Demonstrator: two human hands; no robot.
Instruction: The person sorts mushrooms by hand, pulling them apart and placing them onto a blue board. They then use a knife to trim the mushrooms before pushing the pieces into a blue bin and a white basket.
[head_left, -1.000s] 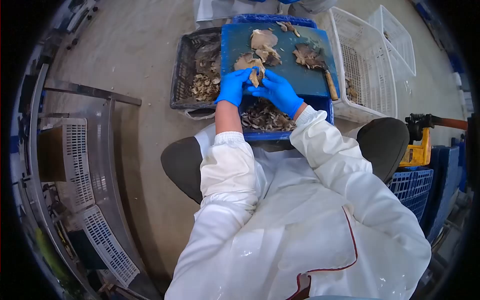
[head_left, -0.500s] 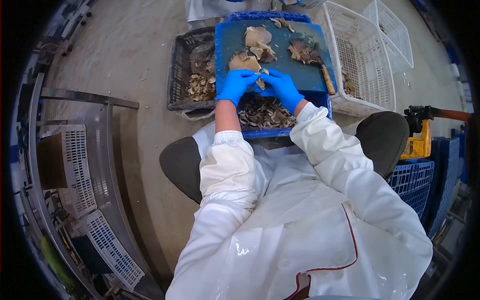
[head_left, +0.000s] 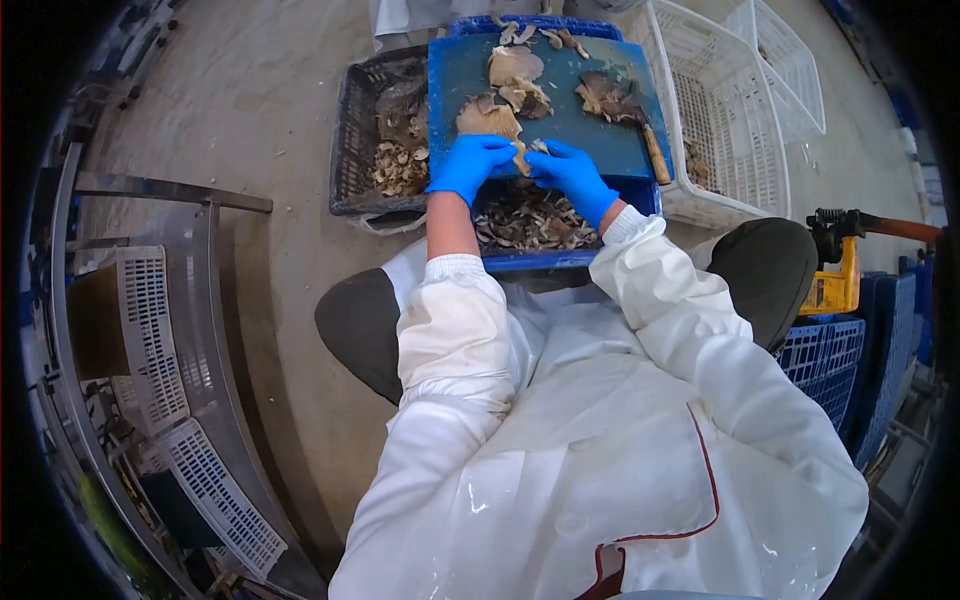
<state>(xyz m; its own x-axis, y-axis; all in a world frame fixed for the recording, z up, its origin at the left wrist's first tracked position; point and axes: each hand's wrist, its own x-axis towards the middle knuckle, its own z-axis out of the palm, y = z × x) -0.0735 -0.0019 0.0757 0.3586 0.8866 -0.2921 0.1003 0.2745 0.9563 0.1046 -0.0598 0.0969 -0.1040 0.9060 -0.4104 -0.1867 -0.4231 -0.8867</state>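
Both my hands wear blue gloves at the near edge of a blue cutting board [head_left: 590,140]. My left hand [head_left: 474,165] pinches a strip of mushroom [head_left: 521,160]. Close beside it, my right hand [head_left: 572,178] has its fingers closed on a small pale mushroom piece [head_left: 539,147]. A broad oyster mushroom cap [head_left: 488,122] lies just beyond my left fingers, with further caps [head_left: 516,66] behind it. At the right of the board, a dark mushroom [head_left: 606,98] lies against a wooden-handled knife [head_left: 656,153]. Torn mushroom strips fill the blue crate [head_left: 540,262] below my hands.
A black crate [head_left: 345,190] with mushroom pieces stands left of the board. White crates [head_left: 740,190] stand to the right. A metal rack [head_left: 215,300] is on my left; blue pallets [head_left: 885,340] are on my right. Another person's white clothing [head_left: 400,20] shows across the board.
My hands have drawn slightly apart, the right one moving right and a little nearer to me. Small mushroom pieces now show at the board's far edge.
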